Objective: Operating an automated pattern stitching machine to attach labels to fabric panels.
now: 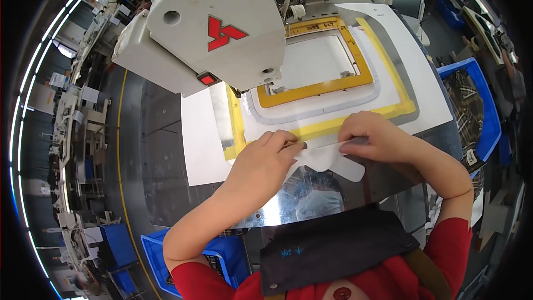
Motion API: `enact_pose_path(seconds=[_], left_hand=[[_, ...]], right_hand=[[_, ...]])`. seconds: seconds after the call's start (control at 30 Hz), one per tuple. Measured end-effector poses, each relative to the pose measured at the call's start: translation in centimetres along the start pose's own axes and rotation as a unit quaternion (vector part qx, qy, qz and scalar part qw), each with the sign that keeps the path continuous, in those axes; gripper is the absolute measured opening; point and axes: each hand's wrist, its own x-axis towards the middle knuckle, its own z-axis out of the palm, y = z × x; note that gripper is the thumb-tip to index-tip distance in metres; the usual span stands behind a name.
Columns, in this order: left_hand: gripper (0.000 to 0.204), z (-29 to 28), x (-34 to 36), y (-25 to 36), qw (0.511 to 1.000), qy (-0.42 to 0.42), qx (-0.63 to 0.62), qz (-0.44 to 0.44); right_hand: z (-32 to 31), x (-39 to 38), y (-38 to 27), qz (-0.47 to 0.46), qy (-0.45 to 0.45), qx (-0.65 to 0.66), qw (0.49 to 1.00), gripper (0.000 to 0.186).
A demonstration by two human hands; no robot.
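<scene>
Left hand [267, 154] and right hand [373, 135] pinch white piece [323, 156]; long axis sideways; rounded tab [352, 170] pointing near-right.

The bench [266, 208], at lower centre, is glossy, mirror-like metal. The machine head [194, 30] at upper left looks like smooth painted metal with a soft sheen. The big white sheet [201, 147] appears to be matt paper, the white piece [348, 170] near centre smooth; the blue crate [487, 119] at right, plastic; the apron [336, 244] at bottom, matt cloth
</scene>
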Motion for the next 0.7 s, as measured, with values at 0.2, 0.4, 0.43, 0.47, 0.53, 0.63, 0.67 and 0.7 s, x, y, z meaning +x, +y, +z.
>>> enact_pose_path(seconds=[0.2,0.4,0.43,0.47,0.53,0.63,0.67,0.7], left_hand=[[0.012,-0.4,0.3,-1.1,0.993,-0.014,-0.068,-0.093],[0.03,1.5,2.0,-1.9,0.995,0.004,-0.041,-0.088],[0.03,1.7,2.2,-2.3,0.996,0.006,-0.038,-0.086],[0.032,2.0,2.3,-2.7,0.996,0.004,-0.002,-0.087],[0.034,2.2,2.1,-3.6,0.995,0.005,0.037,-0.095],[0.037,1.8,1.3,-4.3,0.991,0.001,0.0,-0.134],[0.035,1.3,1.0,-4.2,0.985,-0.043,0.002,-0.165],[0.034,0.9,0.7,-4.1,0.977,-0.087,0.003,-0.196]], right_hand=[[-2.3,0.5,-0.6,0.114,0.011,-0.008,0.993,0.017],[0.4,4.8,-2.1,-0.127,0.056,-0.107,0.985,0.027],[0.5,5.7,-2.5,-0.129,0.058,-0.109,0.984,0.027],[0.6,6.6,-2.9,-0.059,-0.023,-0.13,0.989,0.028],[0.7,7.5,-2.7,0.005,-0.106,-0.15,0.983,0.029],[0.7,7.3,-1.3,-0.076,-0.12,-0.159,0.977,0.03],[0.8,7.0,-1.0,-0.057,-0.066,-0.115,0.99,0.03],[0.6,6.9,-0.6,-0.037,-0.012,-0.071,0.997,0.03]])
